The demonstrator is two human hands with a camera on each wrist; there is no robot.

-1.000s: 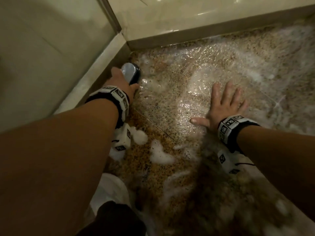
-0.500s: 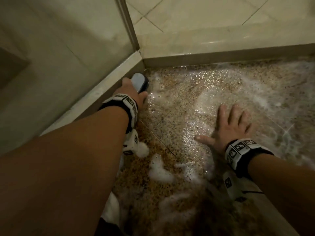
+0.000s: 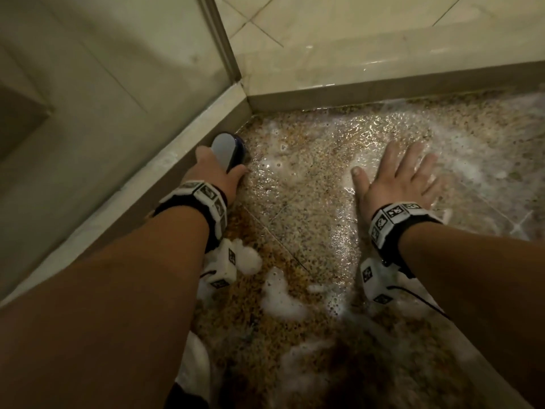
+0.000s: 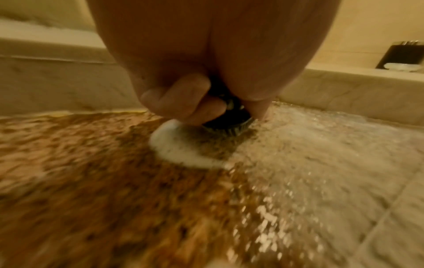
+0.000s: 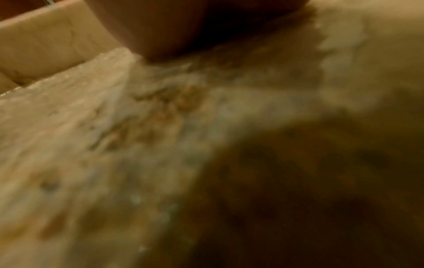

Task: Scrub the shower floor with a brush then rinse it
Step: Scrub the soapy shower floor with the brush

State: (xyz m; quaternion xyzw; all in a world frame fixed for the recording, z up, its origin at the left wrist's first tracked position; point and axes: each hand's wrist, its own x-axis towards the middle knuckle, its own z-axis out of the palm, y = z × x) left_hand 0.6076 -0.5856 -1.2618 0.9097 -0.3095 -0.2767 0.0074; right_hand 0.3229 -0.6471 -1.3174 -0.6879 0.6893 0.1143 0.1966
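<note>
Left hand (image 3: 216, 172) curled round scrub brush (image 3: 227, 149), bristles down on wet speckled shower floor (image 3: 309, 202), tight in the corner by the curb (image 3: 165, 172); right hand (image 3: 395, 178) flat, fingers spread, on foamy floor right of brush

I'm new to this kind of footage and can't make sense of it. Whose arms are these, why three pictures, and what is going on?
No machine here: a person wears one camera on the head and one on each wrist. The head view looks down at a wet, soapy shower floor with foam clumps. The left hand grips a scrub brush against the floor by the corner curb. The right hand lies flat on the floor, holding nothing. The left wrist view shows that brush close up; the right wrist view is blurred.
</note>
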